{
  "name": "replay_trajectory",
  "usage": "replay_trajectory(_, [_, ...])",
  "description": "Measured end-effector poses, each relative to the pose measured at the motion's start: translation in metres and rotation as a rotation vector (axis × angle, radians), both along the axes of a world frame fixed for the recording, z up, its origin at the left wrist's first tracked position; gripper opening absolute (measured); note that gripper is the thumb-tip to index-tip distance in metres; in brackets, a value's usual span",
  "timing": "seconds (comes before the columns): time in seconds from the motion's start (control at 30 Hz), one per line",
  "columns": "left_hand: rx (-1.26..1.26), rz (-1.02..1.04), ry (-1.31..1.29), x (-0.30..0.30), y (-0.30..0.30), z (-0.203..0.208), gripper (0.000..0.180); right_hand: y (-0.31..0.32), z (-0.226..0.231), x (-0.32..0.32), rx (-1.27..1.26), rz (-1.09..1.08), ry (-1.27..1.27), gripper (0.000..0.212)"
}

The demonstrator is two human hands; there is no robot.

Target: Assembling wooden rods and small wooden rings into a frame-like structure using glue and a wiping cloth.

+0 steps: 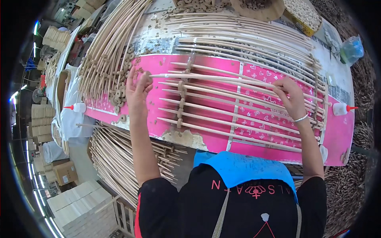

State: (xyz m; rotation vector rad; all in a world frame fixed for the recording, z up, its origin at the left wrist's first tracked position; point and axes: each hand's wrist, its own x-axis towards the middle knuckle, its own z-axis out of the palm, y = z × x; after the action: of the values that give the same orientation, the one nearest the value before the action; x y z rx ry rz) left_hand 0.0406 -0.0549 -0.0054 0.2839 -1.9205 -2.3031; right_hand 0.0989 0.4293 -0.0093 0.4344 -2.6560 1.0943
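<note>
Several thin wooden rods (238,113) lie side by side across a pink board (206,135), each threaded through a small wooden ring in a column (181,103). My left hand (137,89) pinches the left end of the top rod (214,77). My right hand (291,97), with a silver bracelet on its wrist, rests on the same rods further right, fingers curled over them.
Bundles of loose rods (105,51) and scattered rings (119,93) lie left of the board. More rod racks (246,37) sit behind. Glue bottles with red tips stand at the left (77,107) and right (342,108). Finished racks (119,158) pile below the table; boxes (65,172) sit on the floor.
</note>
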Motion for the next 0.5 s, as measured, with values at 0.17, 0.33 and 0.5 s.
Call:
replay_trajectory(0.17, [-0.081,-0.101,0.035,-0.001,0.019,0.010,0.083,-0.006,0.011,0.002,0.116,0.050,0.076,0.013])
replay_trajectory(0.33, [-0.081,-0.070,0.043,-0.002,0.036,0.008,0.088,-0.014,0.009,0.005,-0.051,-0.014,-0.003,0.013])
replay_trajectory(0.5, [-0.069,-0.117,0.087,-0.013,0.060,0.001,0.090,0.001,0.011,0.013,0.175,-0.108,0.044,0.016])
